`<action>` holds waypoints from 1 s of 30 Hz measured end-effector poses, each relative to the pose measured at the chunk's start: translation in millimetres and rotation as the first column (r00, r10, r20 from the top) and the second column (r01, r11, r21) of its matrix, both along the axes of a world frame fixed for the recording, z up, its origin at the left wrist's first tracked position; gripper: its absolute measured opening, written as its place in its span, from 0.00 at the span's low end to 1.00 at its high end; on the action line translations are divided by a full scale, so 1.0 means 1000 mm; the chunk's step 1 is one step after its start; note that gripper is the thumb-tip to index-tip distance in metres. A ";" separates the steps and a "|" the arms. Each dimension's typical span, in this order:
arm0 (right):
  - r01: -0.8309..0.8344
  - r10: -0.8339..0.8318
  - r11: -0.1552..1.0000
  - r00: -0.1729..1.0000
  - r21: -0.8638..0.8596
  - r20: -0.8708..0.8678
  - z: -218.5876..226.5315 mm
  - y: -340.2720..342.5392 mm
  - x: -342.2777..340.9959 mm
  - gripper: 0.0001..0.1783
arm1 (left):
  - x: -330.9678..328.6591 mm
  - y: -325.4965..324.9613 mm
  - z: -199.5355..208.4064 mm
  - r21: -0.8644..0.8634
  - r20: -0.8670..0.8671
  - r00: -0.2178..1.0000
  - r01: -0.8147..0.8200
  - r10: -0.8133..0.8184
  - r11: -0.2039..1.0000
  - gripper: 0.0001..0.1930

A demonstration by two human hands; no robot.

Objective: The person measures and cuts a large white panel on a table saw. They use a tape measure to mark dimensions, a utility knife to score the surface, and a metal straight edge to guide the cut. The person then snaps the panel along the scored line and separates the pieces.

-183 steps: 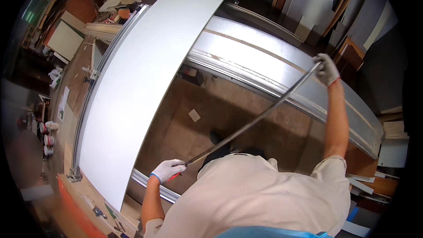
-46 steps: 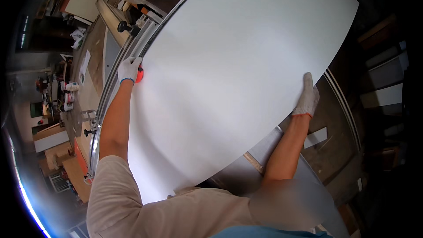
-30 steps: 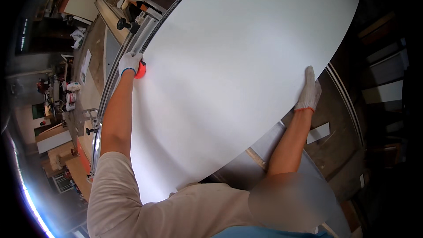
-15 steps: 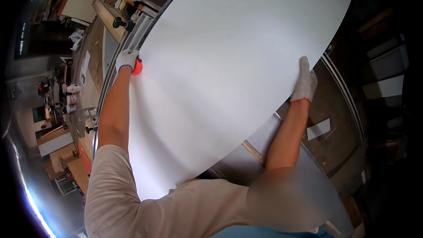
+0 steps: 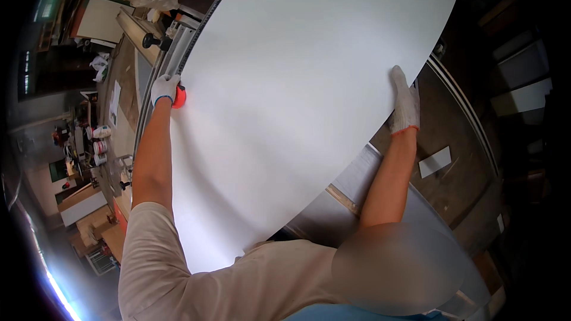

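- The white panel [image 5: 297, 113] is the landmark: its near end lies right against the person's shirt [image 5: 262, 279], and its near right portion overhangs a silver tabletop [image 5: 315, 220].
- At the panel's left edge, the gloved left hand [image 5: 164, 89] has its fingers curled closed, seemingly around a red rounded tool [image 5: 179, 97] that sits just over that edge.
- At the panel's right edge, the gloved right hand [image 5: 405, 101] appears clasped on the board, thumb laid along the upper face; its other fingers are mostly hidden, so how firmly it grips cannot be told.
- The step looks like squaring the panel to the metal rail [image 5: 178, 53] that runs along its left edge.
- To do this well, press evenly from the panel's right edge, so that its left edge meets the rail along the whole length; the contact beyond the left hand deserves a check.
- A board this broad may pivot about one tight grip, so the two hands should push together in small nudges.
- The red tool is best held clear of the joint between panel and rail, and fingertips kept out of it.
- The black knob [image 5: 150, 40], left of the panel, could snag a sleeve; reach around it.
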State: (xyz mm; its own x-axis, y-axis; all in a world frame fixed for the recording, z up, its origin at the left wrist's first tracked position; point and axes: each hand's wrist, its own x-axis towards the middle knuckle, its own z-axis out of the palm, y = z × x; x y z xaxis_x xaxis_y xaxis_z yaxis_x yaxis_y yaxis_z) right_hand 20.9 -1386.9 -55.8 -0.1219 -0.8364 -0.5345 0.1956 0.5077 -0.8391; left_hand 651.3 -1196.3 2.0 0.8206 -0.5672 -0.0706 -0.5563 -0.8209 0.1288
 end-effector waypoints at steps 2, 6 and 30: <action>0.020 -0.021 1.000 0.999 -0.019 -0.046 0.004 0.002 0.000 0.37 | -0.022 -0.016 0.015 0.025 -0.035 0.999 -0.002 0.003 1.000 0.23; 0.019 -0.021 1.000 0.992 -0.018 -0.128 0.022 0.005 0.007 0.37 | -0.007 -0.002 0.009 0.017 -0.014 1.000 -0.015 0.015 1.000 0.22; 0.157 -0.158 0.987 0.987 -0.042 -0.006 0.010 0.006 0.012 0.37 | -0.006 -0.004 0.006 0.012 -0.037 0.999 -0.008 0.009 1.000 0.22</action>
